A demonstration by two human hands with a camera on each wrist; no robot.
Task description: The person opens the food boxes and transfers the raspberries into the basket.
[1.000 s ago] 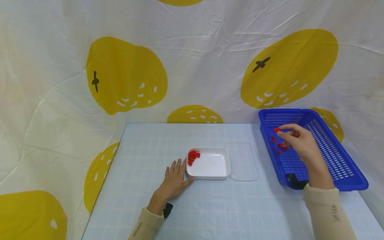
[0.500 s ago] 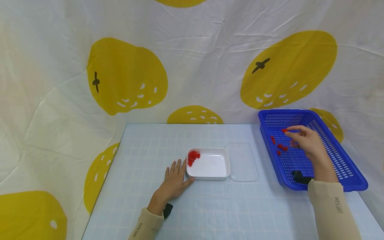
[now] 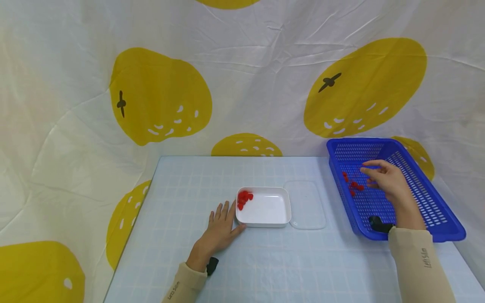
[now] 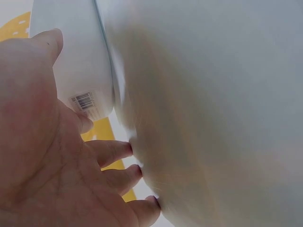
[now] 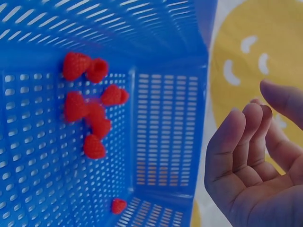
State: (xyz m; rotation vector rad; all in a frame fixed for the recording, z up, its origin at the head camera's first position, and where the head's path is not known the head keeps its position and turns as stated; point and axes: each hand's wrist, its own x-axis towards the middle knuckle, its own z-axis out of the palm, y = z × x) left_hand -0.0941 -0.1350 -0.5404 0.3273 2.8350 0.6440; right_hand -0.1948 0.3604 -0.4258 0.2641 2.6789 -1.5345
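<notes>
Right hand hanging over blue perforated plastic basket at right edge of tabletop, fingers loosely curling, apparently gripping nothing. Red raspberry-like berries lying inside, looking light, probably soft; sides wanting gentle pinching. Left hand resting relaxed beside shallow white box.

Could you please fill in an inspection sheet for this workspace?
Surface: pale blue checked table.
Job's things: white box, red berries at its left end; transparent lid lying to its right; blue basket holding loose berries.
Clutter: nothing seen.
Left hand: fingers spread, at the box's left end.
Right hand: over the basket, fingers loosely curled, no berry seen in them.
Cables: nothing seen.
Surroundings: white backdrop printed with yellow fruit.
</notes>
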